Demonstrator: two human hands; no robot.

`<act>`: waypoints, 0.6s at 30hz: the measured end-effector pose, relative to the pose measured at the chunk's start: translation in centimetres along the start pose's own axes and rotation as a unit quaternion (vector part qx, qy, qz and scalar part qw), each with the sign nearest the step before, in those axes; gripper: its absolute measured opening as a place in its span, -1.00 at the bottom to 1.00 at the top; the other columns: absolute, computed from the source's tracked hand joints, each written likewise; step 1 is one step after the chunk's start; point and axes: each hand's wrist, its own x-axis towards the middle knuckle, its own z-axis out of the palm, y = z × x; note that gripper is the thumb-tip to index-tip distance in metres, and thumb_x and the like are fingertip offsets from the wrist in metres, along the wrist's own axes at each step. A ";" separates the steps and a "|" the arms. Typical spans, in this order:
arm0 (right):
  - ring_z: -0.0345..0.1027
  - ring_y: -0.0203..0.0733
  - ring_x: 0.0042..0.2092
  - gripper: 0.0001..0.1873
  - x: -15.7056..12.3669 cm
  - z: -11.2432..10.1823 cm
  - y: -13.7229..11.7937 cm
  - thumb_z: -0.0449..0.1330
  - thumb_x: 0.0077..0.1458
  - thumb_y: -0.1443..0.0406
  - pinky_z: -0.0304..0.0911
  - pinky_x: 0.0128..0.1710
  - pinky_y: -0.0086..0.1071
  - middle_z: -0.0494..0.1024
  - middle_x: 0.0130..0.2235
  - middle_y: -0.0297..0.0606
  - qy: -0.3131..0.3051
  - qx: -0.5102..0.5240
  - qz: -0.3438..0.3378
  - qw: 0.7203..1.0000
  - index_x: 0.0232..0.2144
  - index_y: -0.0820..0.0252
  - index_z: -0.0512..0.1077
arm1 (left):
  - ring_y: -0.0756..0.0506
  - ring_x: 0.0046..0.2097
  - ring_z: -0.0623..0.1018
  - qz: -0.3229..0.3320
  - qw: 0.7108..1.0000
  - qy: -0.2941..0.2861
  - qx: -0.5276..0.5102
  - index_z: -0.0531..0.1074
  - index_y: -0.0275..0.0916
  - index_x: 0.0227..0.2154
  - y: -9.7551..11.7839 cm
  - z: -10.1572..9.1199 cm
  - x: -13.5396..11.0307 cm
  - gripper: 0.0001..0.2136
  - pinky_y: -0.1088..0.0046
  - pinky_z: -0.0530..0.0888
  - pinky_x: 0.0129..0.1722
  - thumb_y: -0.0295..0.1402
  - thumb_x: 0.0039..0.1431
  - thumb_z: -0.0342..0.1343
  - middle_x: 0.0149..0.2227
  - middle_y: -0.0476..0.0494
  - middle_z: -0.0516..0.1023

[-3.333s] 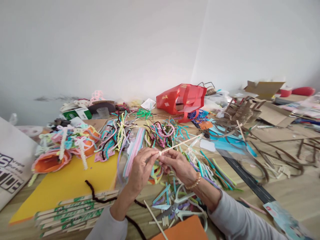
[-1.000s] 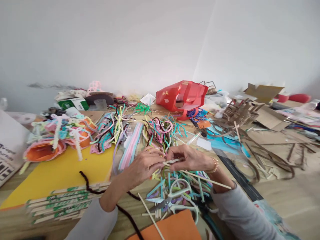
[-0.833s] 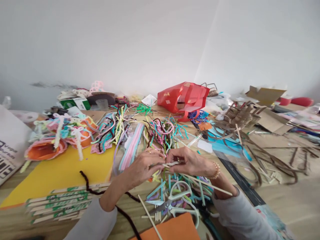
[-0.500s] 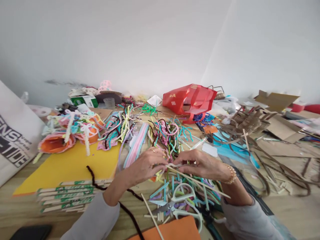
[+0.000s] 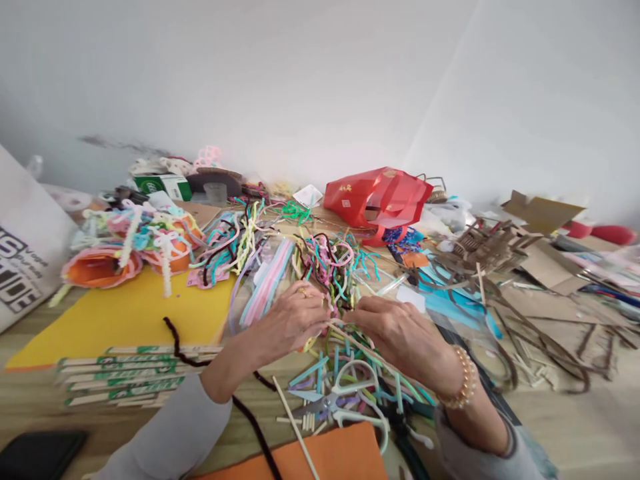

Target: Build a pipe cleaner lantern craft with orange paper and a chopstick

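Note:
My left hand (image 5: 295, 313) is closed, thumb and fingers pinching one end of a thin wooden stick (image 5: 367, 348). That stick slants down to the right, passing beneath my right hand (image 5: 397, 330). My right fingers are bent together close to the pinched end; what they hold is hidden. Below both hands lie scissors (image 5: 327, 403) with pale handles, among cut pieces of coloured pipe cleaner. A dark brown pipe cleaner (image 5: 255, 427) runs under my left forearm. Beyond my fingers is a tangle of pink, green and brown pipe cleaners (image 5: 333, 263).
On the left are wrapped chopsticks (image 5: 125, 373), a yellow sheet (image 5: 120, 320) and orange cones trimmed with pipe cleaner (image 5: 103, 267). A red bag (image 5: 375, 197) stands at the back. Brown strips (image 5: 545, 340) and cardboard (image 5: 555, 267) spread over the right side. An orange sheet (image 5: 310, 460) lies in front.
My right hand has turned over, its back now facing up and its fingers closer together. The pale strand seen between my hands is now mostly covered. The view has shifted slightly.

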 end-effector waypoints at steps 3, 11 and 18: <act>0.37 -0.24 -0.26 -0.80 0.0 0.0 -0.3 0.07 0.22 0.46 0.03 -0.37 -0.41 0.49 -0.32 -0.34 -0.006 -0.014 0.005 1.000 -0.28 0.09 0.44 | -0.11 -0.11 0.45 0.004 1.000 -0.002 0.010 0.46 -0.20 -0.30 0.0 0.1 0.0 -0.89 0.25 0.26 0.03 -0.39 0.27 0.03 -0.29 -0.07 0.52; 0.33 -0.28 -0.43 -0.83 1.2 1.9 -2.3 0.04 0.26 0.39 -0.09 -0.48 -0.35 0.46 -0.38 -0.30 0.076 -0.040 0.037 0.996 -0.39 0.16 0.36 | -0.10 -0.18 0.44 -0.061 0.997 0.052 0.022 0.42 -0.24 -0.39 0.2 0.6 0.1 -0.84 0.24 0.30 -0.01 -0.44 0.28 -0.02 -0.32 -0.08 0.52; 0.34 -0.28 -0.39 -0.83 2.4 3.8 -2.6 0.02 0.25 0.40 0.01 -0.45 -0.42 0.48 -0.34 -0.28 0.156 0.051 0.030 0.986 -0.31 0.19 0.40 | -0.10 -0.22 0.50 -0.194 0.960 0.169 -0.112 0.44 -0.23 -0.42 -0.2 0.7 0.3 -0.81 0.33 0.38 -0.14 -0.30 0.26 0.01 -0.33 -0.09 0.57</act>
